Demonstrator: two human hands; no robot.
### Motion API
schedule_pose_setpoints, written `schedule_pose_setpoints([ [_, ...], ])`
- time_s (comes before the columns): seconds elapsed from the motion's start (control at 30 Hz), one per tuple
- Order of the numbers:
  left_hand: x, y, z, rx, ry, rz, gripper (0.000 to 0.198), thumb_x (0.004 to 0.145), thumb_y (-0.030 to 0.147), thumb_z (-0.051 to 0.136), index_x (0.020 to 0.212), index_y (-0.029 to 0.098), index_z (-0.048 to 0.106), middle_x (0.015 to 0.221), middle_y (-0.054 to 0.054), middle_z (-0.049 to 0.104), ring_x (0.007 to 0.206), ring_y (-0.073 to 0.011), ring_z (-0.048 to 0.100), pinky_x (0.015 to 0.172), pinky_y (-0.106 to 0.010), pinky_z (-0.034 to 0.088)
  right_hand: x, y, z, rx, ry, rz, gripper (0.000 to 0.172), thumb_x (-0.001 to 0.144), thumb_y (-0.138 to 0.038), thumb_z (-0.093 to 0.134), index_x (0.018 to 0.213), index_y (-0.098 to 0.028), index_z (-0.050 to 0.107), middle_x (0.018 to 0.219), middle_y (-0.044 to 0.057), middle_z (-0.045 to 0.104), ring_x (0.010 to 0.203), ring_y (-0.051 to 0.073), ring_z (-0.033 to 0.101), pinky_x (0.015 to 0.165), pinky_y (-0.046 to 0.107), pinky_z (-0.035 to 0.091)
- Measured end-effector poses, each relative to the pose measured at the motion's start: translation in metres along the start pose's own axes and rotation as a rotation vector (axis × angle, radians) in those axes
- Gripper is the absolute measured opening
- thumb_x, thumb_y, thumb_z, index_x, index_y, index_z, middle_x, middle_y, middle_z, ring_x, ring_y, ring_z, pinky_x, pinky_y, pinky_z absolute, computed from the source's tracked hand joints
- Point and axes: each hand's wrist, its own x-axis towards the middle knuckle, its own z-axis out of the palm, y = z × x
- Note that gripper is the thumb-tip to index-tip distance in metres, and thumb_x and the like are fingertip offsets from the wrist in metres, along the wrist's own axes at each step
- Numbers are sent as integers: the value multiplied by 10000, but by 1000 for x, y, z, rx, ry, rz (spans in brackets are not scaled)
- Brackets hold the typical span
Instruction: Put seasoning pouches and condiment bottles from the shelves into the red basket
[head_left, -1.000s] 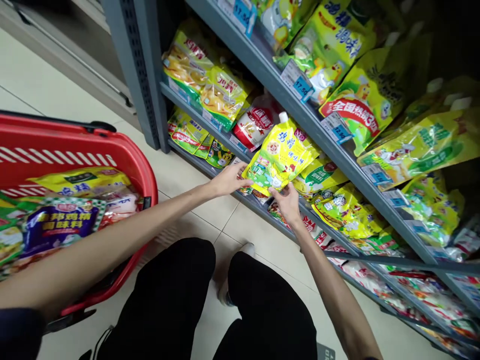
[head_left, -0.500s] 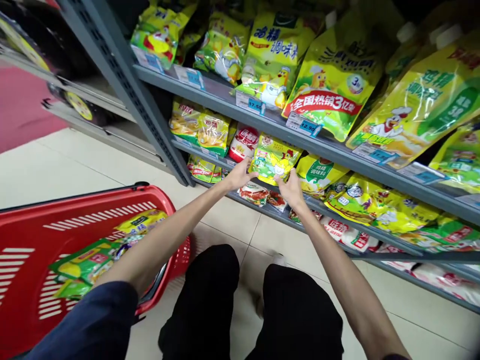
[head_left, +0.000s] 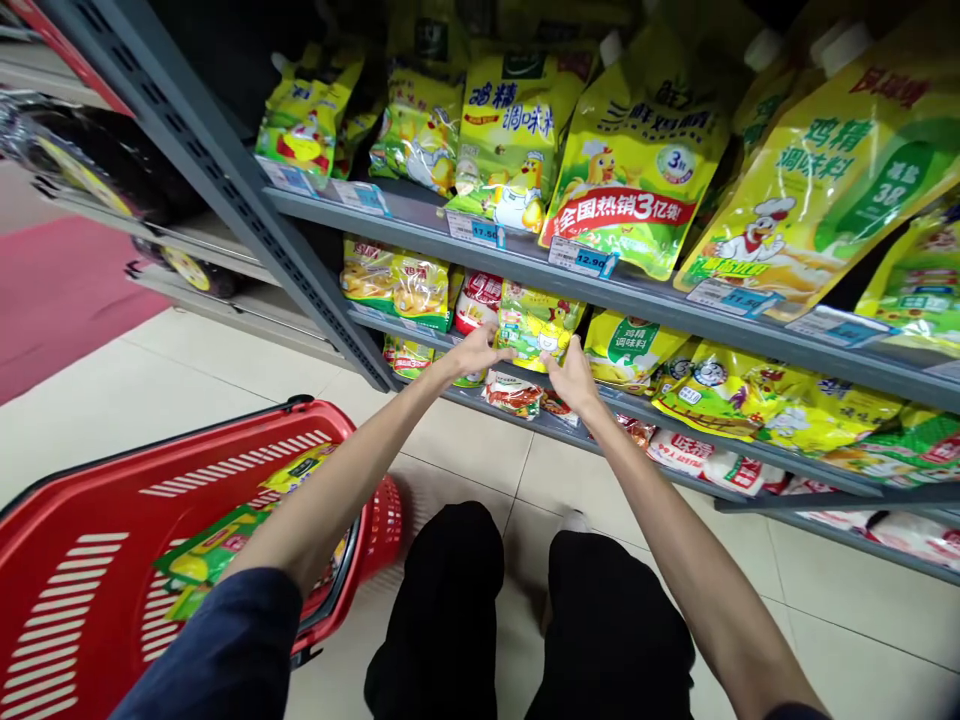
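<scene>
A yellow-green seasoning pouch (head_left: 536, 325) with a chicken picture stands on the middle grey shelf (head_left: 645, 300). My left hand (head_left: 472, 353) grips its lower left corner. My right hand (head_left: 571, 375) pinches its lower right corner. Both arms reach forward over my black-trousered knees. The pouch sits between a red-and-white bag (head_left: 478, 300) on its left and a green-labelled pouch (head_left: 630, 345) on its right.
A red shopping basket (head_left: 97, 560) with several packets stands on the tiled floor at my left, under my left arm. Larger yellow pouches (head_left: 637, 170) fill the shelf above. More bags lie on the bottom shelf (head_left: 750, 475). A grey upright post (head_left: 225, 190) bounds the shelves.
The pouch was held tilted out in front of the shelf a second ago. Both hands have pushed it back into the middle shelf, where it now stands upright. The view has lifted.
</scene>
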Motion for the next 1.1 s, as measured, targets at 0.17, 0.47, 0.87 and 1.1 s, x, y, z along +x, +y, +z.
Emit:
schedule_pose_setpoints([
  [0.17, 2, 13, -4, 122, -69, -51, 586, 608, 403, 896, 1081, 132, 681, 1007, -125, 765, 951, -289, 710, 877, -410, 572, -10, 0, 5, -71, 54, 44, 385, 895, -372, 599, 1185, -130, 521, 1191, 205, 657, 1151, 344, 620, 1018, 507, 501],
  [0.47, 21, 10, -1, -53, -207, -16, 587, 611, 408, 896, 1063, 82, 714, 817, -94, 752, 833, -254, 694, 891, -463, 576, -4, 0, 26, -19, 66, 226, 587, 736, -346, 797, 1193, -144, 488, 1142, 213, 711, 1083, 390, 684, 945, 517, 551],
  [0.87, 28, 12, -2, 156, -150, -7, 409, 713, 518, 809, 739, 146, 639, 684, -42, 640, 811, -261, 650, 811, -401, 568, 20, 21, 39, 127, 97, 142, 662, 743, -345, 790, 1279, -125, 471, 1171, 205, 688, 1180, 391, 639, 1010, 491, 531],
  [1.1, 16, 0, 7, 290, -25, 70, 659, 668, 528, 834, 1163, 138, 642, 1196, -152, 705, 1254, -368, 573, 1115, -472, 430, -8, 14, 24, -142, -53, 89, 691, 858, -369, 697, 1365, -14, 389, 1299, 326, 611, 1234, 405, 603, 1029, 532, 490],
])
